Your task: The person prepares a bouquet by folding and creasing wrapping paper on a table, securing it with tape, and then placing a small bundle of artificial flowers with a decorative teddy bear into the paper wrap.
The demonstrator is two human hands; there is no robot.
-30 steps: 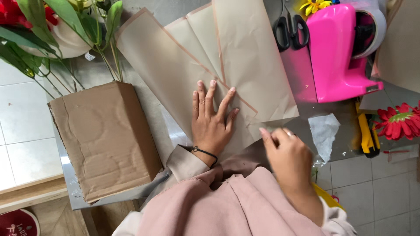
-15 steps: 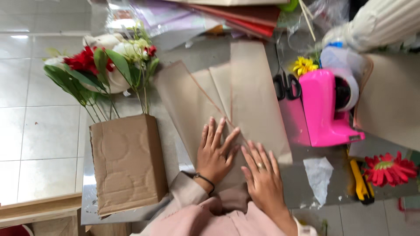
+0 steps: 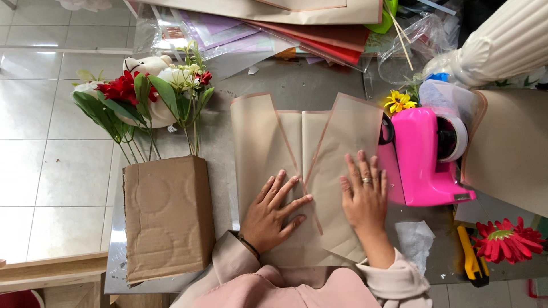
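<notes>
Both hands are lying flat, fingers spread, gripping nothing: the left hand (image 3: 273, 214) and right hand (image 3: 363, 197) are pressing three overlapping tan paper sheets (image 3: 302, 171) onto the grey surface (image 3: 297, 82). One cardboard box (image 3: 167, 217) is sitting just left of the sheets, one pink tape dispenser (image 3: 425, 162) touching their right edge. Bare surface is showing beyond their far edge.
</notes>
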